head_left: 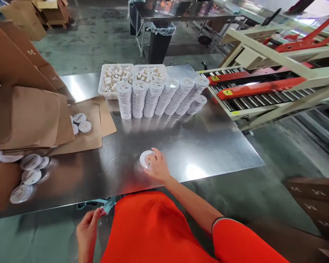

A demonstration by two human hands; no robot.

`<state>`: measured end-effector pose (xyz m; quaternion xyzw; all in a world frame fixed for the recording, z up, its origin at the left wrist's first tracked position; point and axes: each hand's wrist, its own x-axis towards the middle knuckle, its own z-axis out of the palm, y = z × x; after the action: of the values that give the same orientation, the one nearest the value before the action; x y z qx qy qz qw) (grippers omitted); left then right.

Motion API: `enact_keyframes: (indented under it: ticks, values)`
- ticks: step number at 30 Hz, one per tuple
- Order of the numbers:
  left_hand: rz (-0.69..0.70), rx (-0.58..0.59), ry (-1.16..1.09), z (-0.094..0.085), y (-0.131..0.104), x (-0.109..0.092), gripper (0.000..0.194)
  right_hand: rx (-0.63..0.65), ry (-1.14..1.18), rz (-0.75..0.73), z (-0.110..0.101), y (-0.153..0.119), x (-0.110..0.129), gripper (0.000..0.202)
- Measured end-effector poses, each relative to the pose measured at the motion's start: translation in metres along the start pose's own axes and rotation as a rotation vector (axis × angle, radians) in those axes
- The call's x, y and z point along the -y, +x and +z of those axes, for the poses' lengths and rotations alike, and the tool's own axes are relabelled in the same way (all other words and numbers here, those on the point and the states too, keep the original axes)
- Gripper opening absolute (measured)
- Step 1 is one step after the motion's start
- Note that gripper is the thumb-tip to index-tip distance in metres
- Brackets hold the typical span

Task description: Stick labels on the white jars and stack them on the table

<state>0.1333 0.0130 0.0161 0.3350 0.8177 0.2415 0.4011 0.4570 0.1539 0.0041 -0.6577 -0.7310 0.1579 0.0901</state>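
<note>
My right hand (159, 167) is closed around the edge of a round, flat plastic container (144, 157) at the near middle of the metal table (120, 164). The fingers cover part of its white, clear-looking top. Lower down, off the table's front edge, my left hand (88, 228) pinches the end of a teal strip (109, 205) that bears a small label. Beyond the right hand stand several tall stacks of the same round containers (155, 96). More loose round containers (31, 176) lie at the left of the table.
Two white baskets (102, 84) of small white-and-gold pieces stand behind the stacks. Brown cardboard (38, 117) covers the table's left side, with a few round containers on it. A roller conveyor (252, 95) adjoins the far right. A black bin (159, 45) stands behind.
</note>
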Motion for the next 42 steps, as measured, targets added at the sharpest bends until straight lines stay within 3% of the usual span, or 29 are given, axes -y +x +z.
enact_keyframes:
  ticks: [3, 6, 9, 13, 16, 19, 22, 28, 37, 39, 42]
  values:
    - [0.050, 0.067, -0.030, 0.013, 0.006, -0.019, 0.059, 0.072, -0.030, 0.091, -0.007, -0.004, -0.031, 0.056]
    - [0.155, 0.101, 0.003, 0.026, 0.007, -0.038, 0.057, 0.152, -0.019, 0.104, -0.002, 0.000, -0.039, 0.062]
    - [0.213, 0.092, 0.051, 0.034, 0.004, -0.048, 0.056, 0.108, 0.106, 0.119, 0.000, -0.001, -0.043, 0.071]
    - [0.176, 0.084, 0.076, 0.037, -0.003, -0.044, 0.054, -0.158, 0.622, 0.128, 0.004, -0.010, -0.068, 0.065]
    - [0.128, 0.076, 0.084, 0.035, -0.006, -0.037, 0.052, -0.263, 1.089, 0.339, 0.017, -0.008, -0.093, 0.056]
    - [0.124, 0.079, 0.092, 0.035, -0.008, -0.039, 0.050, -0.111, 1.476, 0.590, 0.034, 0.005, -0.107, 0.065]
    - [0.148, 0.102, 0.081, 0.036, -0.007, -0.051, 0.047, 0.057, 1.672, 0.613, 0.047, 0.016, -0.107, 0.070]
    - [0.213, 0.098, 0.085, 0.046, 0.000, -0.070, 0.045, 0.072, 1.721, 0.613, 0.051, 0.010, -0.094, 0.055]
    - [0.205, 0.129, 0.093, 0.047, 0.000, -0.064, 0.046, -0.011, 1.636, 0.564, 0.063, 0.004, -0.081, 0.052]
    - [0.190, 0.130, 0.114, 0.043, 0.001, -0.063, 0.047, -0.119, 1.555, 0.564, 0.068, -0.002, -0.084, 0.058]
    - [0.165, 0.132, 0.137, 0.035, 0.004, -0.057, 0.049, -0.403, 1.319, 0.483, 0.077, -0.022, -0.094, 0.066]
